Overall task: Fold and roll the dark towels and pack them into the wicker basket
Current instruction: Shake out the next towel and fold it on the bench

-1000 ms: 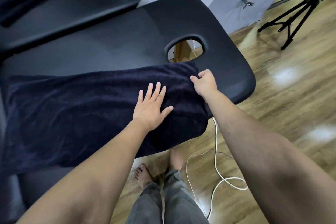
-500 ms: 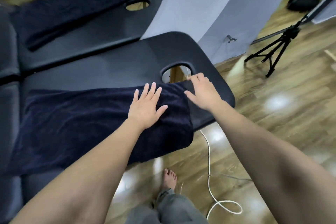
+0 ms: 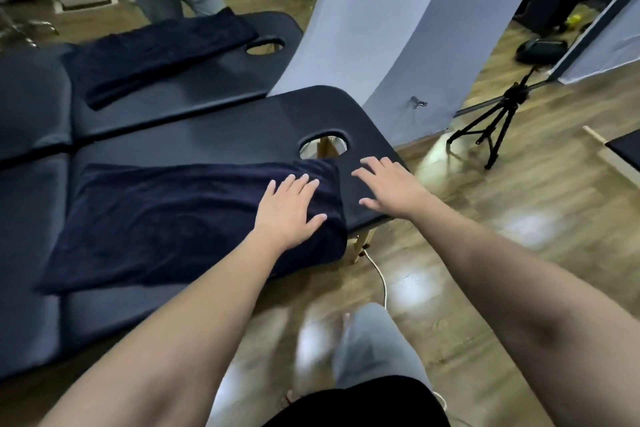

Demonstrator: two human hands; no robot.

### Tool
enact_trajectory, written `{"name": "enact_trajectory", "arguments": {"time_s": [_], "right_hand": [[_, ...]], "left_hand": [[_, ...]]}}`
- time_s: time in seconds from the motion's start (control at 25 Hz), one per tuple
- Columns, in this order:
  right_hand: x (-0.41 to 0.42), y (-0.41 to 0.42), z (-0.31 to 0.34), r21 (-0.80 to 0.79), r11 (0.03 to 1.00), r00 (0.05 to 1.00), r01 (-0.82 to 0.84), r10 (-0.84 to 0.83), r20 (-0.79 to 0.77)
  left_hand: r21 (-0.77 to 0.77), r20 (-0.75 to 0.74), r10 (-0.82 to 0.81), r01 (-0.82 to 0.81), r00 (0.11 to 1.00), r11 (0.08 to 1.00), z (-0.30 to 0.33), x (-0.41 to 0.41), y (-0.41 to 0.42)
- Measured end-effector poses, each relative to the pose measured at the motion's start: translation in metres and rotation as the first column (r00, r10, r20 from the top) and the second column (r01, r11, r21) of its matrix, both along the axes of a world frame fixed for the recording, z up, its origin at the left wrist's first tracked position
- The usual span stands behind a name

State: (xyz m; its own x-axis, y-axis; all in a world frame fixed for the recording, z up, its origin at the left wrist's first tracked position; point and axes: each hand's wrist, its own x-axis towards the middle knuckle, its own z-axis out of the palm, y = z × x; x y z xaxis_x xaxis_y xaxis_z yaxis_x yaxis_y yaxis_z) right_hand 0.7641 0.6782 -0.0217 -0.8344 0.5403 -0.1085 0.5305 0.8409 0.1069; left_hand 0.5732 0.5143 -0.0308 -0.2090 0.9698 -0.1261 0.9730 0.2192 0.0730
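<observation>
**Right hand off the towel corner; fold ready for the next step**

Whereas one second ago the right hand pinched the far right corner of the dark towel, it has now let go and hovers with fingers spread over the bare surface, just right of the towel edge. The left hand stays flat on the towel's right end, fingers straight, gripping nothing. Judged from this, the edge alignment is finished and a further fold or the roll comes next (no wicker basket is in view).

Materials: the towel is thick, matte, napped cloth, lying as a long rectangle, its near right corner draping off the edge. The surface is smooth black padded vinyl with an oval face hole. A second towel lies folded on the far table.
</observation>
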Motion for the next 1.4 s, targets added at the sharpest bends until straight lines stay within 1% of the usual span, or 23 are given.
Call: {"name": "enact_trajectory", "arguments": {"time_s": [0.12, 0.2, 0.32, 0.44, 0.52, 0.56, 0.64, 0.72, 0.8, 0.84, 0.88, 0.92, 0.96, 1.0, 1.04, 1.08, 1.12, 1.16, 1.2, 1.28, 1.32, 1.36, 1.4], "right_hand": [[-0.011, 0.007, 0.003, 0.024, 0.986, 0.983, -0.164, 0.162, 0.083], [-0.022, 0.021, 0.001, 0.031, 0.962, 0.956, -0.271, 0.266, 0.121], [-0.04, 0.051, -0.007, 0.057, 0.881, 0.876, -0.469, 0.456, 0.159], [-0.059, 0.09, -0.015, 0.066, 0.78, 0.777, -0.622, 0.604, 0.18], [-0.064, 0.105, -0.016, 0.042, 0.722, 0.716, -0.691, 0.675, 0.175], [-0.064, 0.111, -0.02, 0.03, 0.674, 0.668, -0.738, 0.724, 0.174], [-0.067, 0.12, -0.028, 0.02, 0.58, 0.576, -0.814, 0.802, 0.159], [-0.073, 0.125, -0.033, -0.012, 0.534, 0.526, -0.845, 0.836, 0.157], [-0.081, 0.125, -0.042, -0.057, 0.487, 0.47, -0.871, 0.863, 0.184], [-0.084, 0.125, -0.046, -0.065, 0.458, 0.439, -0.887, 0.877, 0.197], [-0.086, 0.126, -0.049, -0.069, 0.429, 0.408, -0.901, 0.89, 0.204], [-0.089, 0.128, -0.052, -0.076, 0.409, 0.387, -0.909, 0.898, 0.211], [-0.093, 0.132, -0.055, -0.079, 0.391, 0.368, -0.917, 0.905, 0.212], [-0.099, 0.136, -0.058, -0.075, 0.376, 0.355, -0.924, 0.913, 0.203], [-0.106, 0.141, -0.061, -0.072, 0.359, 0.341, -0.931, 0.921, 0.188], [-0.111, 0.146, -0.065, -0.076, 0.344, 0.328, -0.936, 0.929, 0.172], [-0.117, 0.15, -0.072, -0.078, 0.327, 0.312, -0.942, 0.937, 0.159], [-0.122, 0.151, -0.079, -0.077, 0.295, 0.282, -0.952, 0.948, 0.15], [-0.127, 0.15, -0.086, -0.083, 0.251, 0.237, -0.964, 0.96, 0.152], [-0.135, 0.146, -0.103, -0.101, 0.163, 0.142, -0.981, 0.972, 0.189], [-0.14, 0.147, -0.114, -0.104, 0.12, 0.097, -0.987, 0.974, 0.205], [-0.144, 0.15, -0.123, -0.102, 0.072, 0.049, -0.992, 0.975, 0.216], [-0.148, 0.153, -0.129, -0.108, 0.035, 0.009, -0.994, 0.974, 0.225]], "left_hand": [[-0.036, 0.022, 0.091, -0.09, 0.996, 0.995, -0.008, 0.007, -0.011], [-0.024, 0.028, 0.15, -0.15, 0.988, 0.988, -0.015, 0.01, -0.009], [0.017, 0.022, 0.256, -0.257, 0.966, 0.966, -0.026, 0.012, 0.004], [0.049, 0.039, 0.473, -0.475, 0.88, 0.879, -0.043, 0.025, 0.019], [0.037, 0.079, 0.583, -0.587, 0.809, 0.809, -0.055, 0.048, 0.028], [0.04, 0.096, 0.627, -0.632, 0.773, 0.774, -0.061, 0.064, 0.031], [0.066, 0.12, 0.691, -0.7, 0.713, 0.711, -0.068, 0.096, 0.035], [0.065, 0.11, 0.73, -0.737, 0.675, 0.673, -0.073, 0.118, 0.034], [0.063, 0.095, 0.786, -0.792, 0.61, 0.607, -0.079, 0.126, 0.027], [0.054, 0.099, 0.824, -0.83, 0.558, 0.556, -0.083, 0.127, 0.023], [0.038, 0.119, 0.868, -0.876, 0.482, 0.481, -0.087, 0.129, 0.022], [0.013, 0.162, 0.919, -0.932, 0.358, 0.361, -0.091, 0.13, 0.022], [-0.026, 0.227, 0.956, -0.981, 0.183, 0.194, -0.098, 0.13, 0.023], [-0.1, 0.321, 0.947, -0.995, -0.023, 0.01, -0.104, 0.133, 0.026], [-0.182, 0.39, 0.904, -0.977, -0.175, -0.111, -0.112, 0.137, 0.032], [-0.238, 0.412, 0.877, -0.958, -0.248, -0.16, -0.12, 0.144, 0.038], [-0.252, 0.41, 0.867, -0.949, -0.283, -0.19, -0.128, 0.152, 0.045], [-0.216, 0.398, 0.876, -0.956, -0.271, -0.197, -0.134, 0.157, 0.053], [-0.152, 0.382, 0.895, -0.971, -0.232, -0.187, -0.138, 0.16, 0.062], [-0.042, 0.419, 0.891, -0.984, -0.173, -0.171, -0.144, 0.161, 0.074], [-0.039, 0.486, 0.84, -0.967, -0.24, -0.254, -0.15, 0.16, 0.081], [-0.094, 0.606, 0.694, -0.901, -0.389, -0.424, -0.156, 0.158, 0.087], [-0.203, 0.716, 0.449, -0.774, -0.536, -0.6, -0.161, 0.156, 0.092]]}}
